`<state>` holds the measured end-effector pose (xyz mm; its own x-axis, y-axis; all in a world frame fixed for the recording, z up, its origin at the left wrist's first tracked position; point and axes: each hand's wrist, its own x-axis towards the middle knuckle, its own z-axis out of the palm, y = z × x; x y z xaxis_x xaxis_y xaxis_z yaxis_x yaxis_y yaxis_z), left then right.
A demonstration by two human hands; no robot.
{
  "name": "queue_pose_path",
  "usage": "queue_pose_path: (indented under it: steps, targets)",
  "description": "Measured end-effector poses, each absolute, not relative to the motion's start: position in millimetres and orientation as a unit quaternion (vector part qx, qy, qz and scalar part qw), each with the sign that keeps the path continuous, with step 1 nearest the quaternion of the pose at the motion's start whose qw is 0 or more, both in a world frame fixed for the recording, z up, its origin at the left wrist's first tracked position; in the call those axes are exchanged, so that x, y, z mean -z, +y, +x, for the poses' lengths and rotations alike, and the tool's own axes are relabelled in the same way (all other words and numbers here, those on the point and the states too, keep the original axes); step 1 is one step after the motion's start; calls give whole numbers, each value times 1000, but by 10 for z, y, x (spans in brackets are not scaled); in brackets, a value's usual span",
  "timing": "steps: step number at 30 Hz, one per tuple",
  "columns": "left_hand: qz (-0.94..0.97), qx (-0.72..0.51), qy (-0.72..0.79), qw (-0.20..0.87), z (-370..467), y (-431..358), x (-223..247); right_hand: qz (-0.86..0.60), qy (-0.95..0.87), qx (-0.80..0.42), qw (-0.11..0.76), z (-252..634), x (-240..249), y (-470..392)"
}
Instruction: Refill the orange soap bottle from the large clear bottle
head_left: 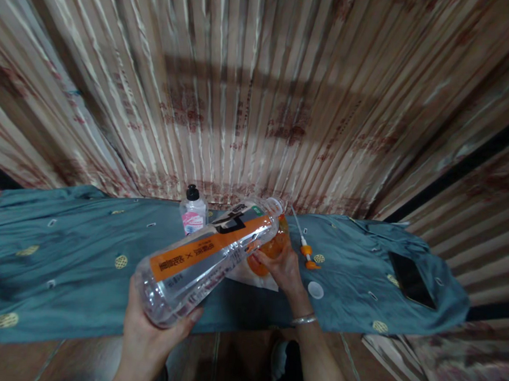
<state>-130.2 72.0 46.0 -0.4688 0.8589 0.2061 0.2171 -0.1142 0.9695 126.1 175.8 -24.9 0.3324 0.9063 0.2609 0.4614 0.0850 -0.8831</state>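
Note:
My left hand (155,336) is wrapped round the base of a large clear plastic bottle (210,256) with an orange and grey label. The bottle is tilted, its uncapped neck up at the right, over or beside an orange bottle (272,249). Around that orange bottle my right hand (282,269) is closed; the clear bottle covers part of it. Whether liquid is flowing I cannot tell. A white sheet lies under the orange bottle. To the right lie an orange pump head (307,256) with a long tube and a round white cap (316,290).
A small bottle with a black cap and pink label (193,212) stands behind the clear bottle. A dark phone (412,280) lies at the right on the teal patterned cloth (83,272). Pleated curtains (242,99) hang close behind, with dark bars at both sides.

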Motion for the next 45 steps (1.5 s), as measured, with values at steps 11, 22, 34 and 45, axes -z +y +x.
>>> queue_pose_path:
  steps: [11, 22, 34, 45]
  targets:
    - [397, -619, 600, 316, -1317, 719, -471, -639, -531, -235, 504, 1254, 219, 1745]
    - [394, -625, 598, 310, -1299, 723, -506, -633, -536, -230, 509, 1264, 247, 1758]
    - [407, -614, 600, 310, -1346, 726, -475, -633, -535, -232, 509, 1263, 253, 1759]
    - [396, -625, 600, 303, -1325, 728, -441, -636, -531, -237, 508, 1258, 207, 1749]
